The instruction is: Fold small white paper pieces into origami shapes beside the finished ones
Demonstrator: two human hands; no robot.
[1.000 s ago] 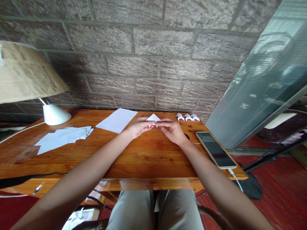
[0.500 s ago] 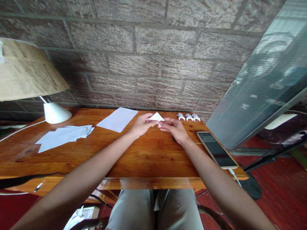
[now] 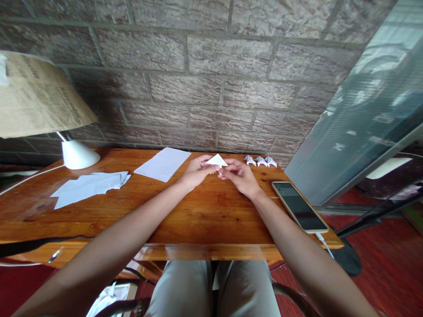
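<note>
Between my two hands is a small folded white paper (image 3: 217, 160), its upper part a triangle with the point toward the wall. My left hand (image 3: 196, 171) grips its left side, thumb across the lower edge. From the right, my right hand (image 3: 242, 177) pinches a small flap below the triangle with thumb and fingertips. The fingers partly hide the paper's lower folds. To the right of my hands, three folded paper pieces (image 3: 260, 161) stand in a row near the back edge of the table.
On the wooden table (image 3: 211, 220) lie a blank white sheet (image 3: 162, 164) and, farther left, a stack of cut papers (image 3: 90, 187). A lamp (image 3: 79, 155) stands at the back left. A phone (image 3: 299, 207) with a cable lies at the right edge, below a brick wall (image 3: 205, 97).
My right fingers have shifted slightly at the flap under the triangle. The paper stays in both hands, and the whole view has moved a little.
</note>
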